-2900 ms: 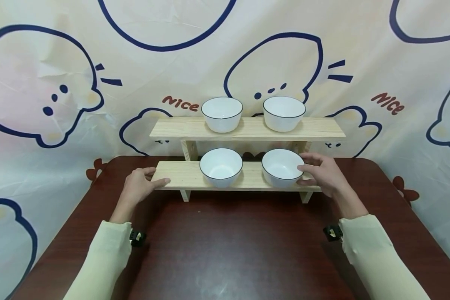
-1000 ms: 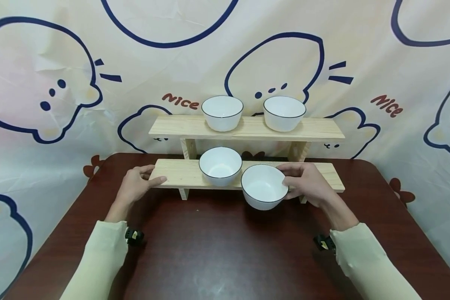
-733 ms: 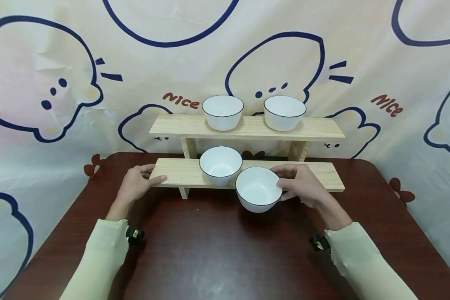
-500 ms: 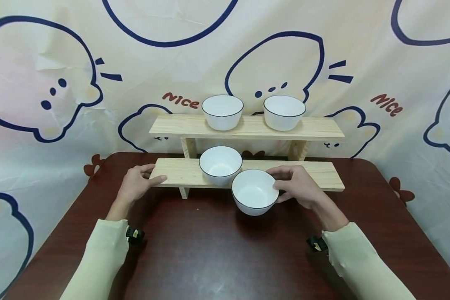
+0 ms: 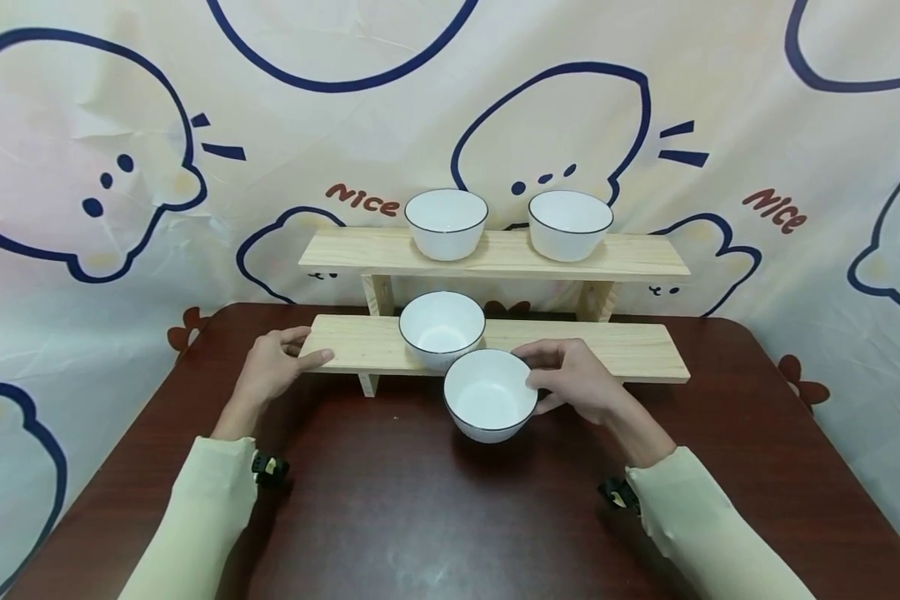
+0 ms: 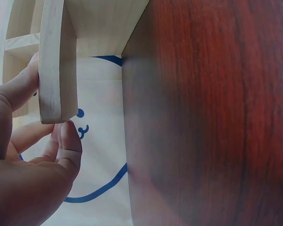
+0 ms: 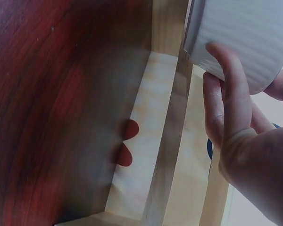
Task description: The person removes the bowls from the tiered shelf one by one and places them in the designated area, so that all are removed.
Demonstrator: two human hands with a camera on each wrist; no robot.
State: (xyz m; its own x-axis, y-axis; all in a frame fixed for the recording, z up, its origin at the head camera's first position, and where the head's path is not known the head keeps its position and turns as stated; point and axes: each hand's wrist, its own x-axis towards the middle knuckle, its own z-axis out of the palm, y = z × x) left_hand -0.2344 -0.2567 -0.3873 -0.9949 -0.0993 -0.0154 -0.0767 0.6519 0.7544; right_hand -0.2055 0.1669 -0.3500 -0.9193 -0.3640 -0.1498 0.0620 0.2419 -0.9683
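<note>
A two-tier wooden shelf stands on the table, and my left hand grips the left end of its lower board. In the left wrist view the thumb lies over the board end with fingers at its edge. My right hand holds a white dark-rimmed bowl by its right side, just in front of the lower board. The right wrist view shows fingers against the ribbed outside of that bowl. Another white bowl sits on the lower board, right behind the held one.
On the upper board stand two more white bowls, one at left and one at right. A dark red-brown table lies below. Close behind the shelf hangs a patterned cloth.
My right hand has taken the right bowl off the lower board, forward and to the left, and it still drifts leftward and nearer. My left hand keeps its grip on the shelf.
</note>
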